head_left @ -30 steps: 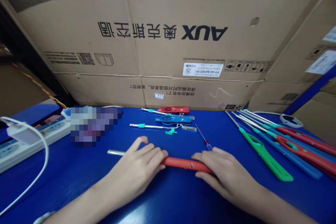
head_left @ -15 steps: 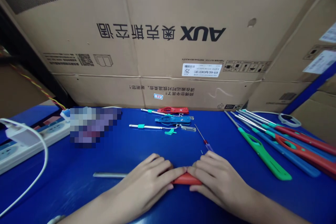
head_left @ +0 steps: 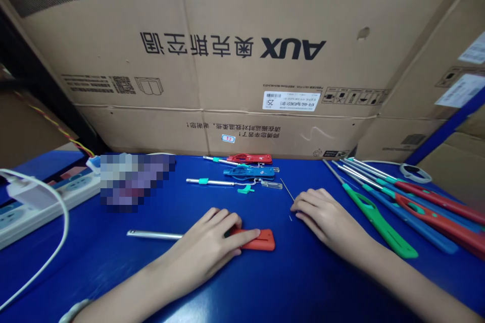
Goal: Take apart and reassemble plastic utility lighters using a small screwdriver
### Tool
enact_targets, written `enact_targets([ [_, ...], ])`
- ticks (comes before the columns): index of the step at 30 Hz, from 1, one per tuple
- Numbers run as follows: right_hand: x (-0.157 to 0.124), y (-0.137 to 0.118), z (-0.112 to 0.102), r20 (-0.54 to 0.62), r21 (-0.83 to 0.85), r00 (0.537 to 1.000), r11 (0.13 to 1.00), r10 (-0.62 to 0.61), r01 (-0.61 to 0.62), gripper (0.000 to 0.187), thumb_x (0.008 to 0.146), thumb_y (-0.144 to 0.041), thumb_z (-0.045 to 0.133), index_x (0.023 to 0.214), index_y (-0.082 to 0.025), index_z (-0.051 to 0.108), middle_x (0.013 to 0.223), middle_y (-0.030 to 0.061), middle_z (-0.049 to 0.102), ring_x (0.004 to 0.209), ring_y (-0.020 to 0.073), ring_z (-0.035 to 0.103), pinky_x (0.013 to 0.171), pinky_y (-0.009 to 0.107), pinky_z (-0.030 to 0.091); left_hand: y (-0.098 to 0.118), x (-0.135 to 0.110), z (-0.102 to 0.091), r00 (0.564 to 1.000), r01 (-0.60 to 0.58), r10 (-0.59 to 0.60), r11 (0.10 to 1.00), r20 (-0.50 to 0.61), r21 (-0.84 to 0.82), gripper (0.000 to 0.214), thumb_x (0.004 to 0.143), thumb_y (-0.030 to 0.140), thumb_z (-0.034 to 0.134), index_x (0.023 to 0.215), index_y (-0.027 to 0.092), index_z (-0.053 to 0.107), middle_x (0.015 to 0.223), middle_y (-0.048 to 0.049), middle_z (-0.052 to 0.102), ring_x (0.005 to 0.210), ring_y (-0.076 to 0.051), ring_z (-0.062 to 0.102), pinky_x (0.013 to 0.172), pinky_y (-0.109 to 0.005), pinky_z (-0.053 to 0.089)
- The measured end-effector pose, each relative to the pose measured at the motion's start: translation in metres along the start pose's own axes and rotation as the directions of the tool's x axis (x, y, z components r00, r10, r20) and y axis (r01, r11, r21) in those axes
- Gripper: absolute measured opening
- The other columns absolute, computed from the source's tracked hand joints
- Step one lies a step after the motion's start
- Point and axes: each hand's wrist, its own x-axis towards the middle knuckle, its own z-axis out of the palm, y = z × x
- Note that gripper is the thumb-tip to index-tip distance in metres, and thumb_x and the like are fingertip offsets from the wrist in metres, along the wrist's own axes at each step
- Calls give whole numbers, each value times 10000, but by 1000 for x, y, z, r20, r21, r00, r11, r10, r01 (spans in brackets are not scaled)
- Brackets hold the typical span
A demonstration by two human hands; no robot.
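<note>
A long red lighter (head_left: 260, 239) lies on the blue table (head_left: 265, 287), its metal tube (head_left: 151, 234) pointing left. My left hand (head_left: 212, 245) rests over the lighter's middle, fingers closed down on it and one finger stretched along the red handle. My right hand (head_left: 322, 214) sits to the right of it, apart from the lighter, fingers curled over a small screwdriver. Only the screwdriver's thin shaft (head_left: 287, 189) shows beyond the fingertips; its handle is hidden under the hand.
Taken-apart lighter parts, a red shell (head_left: 250, 158), a blue one (head_left: 250, 172) and a metal tube (head_left: 215, 181), lie at the back centre. Several long lighters (head_left: 379, 222) lie in a row at right. A power strip (head_left: 45, 197) with white cable sits left. A cardboard box (head_left: 242, 60) walls the back.
My right hand let go of the red lighter and moved up and right onto the small screwdriver. The lighter slid left under my left hand, and its handle end is now uncovered.
</note>
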Motion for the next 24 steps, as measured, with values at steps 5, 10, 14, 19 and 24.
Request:
enact_targets([
  [5,1,-1,-1,28,19,1000,1000,-5,4,152,908,-92,518,880,-182,638,909,51,647,813,202,537,739,338,360,0,0,0,999,8,-8,1000,43,-2,436,961,154,481,1362,320,436,1074,-54,507,927,-209,472,810,-326,363],
  [10,2,-4,2,34,-24,998,998,-54,55,157,885,-73,541,854,-187,644,898,47,632,797,190,515,735,330,347,2,0,-3,998,18,-18,1000,66,2,432,957,149,472,1356,314,440,1075,-59,499,929,-216,465,820,-337,373],
  [14,3,-5,7,19,-44,998,997,-62,63,149,879,-67,550,826,-177,636,864,44,626,780,186,499,712,322,329,4,0,-4,999,18,-18,1000,31,-3,418,945,151,487,1334,302,471,1051,-57,506,907,-209,469,813,-322,398],
  [19,3,-4,12,4,-93,996,991,-94,94,173,900,-79,514,793,-170,615,817,47,609,760,190,476,709,325,319,5,1,-6,999,23,-22,1000,37,-21,421,945,135,464,1340,281,468,1065,-67,502,916,-214,466,815,-339,414],
  [24,3,-3,15,22,-216,981,957,-193,193,218,903,-66,455,759,-168,584,812,67,592,742,203,468,716,337,322,6,1,-6,995,39,-38,999,97,-5,427,948,145,466,1350,286,446,1072,-70,489,923,-224,462,822,-358,414],
])
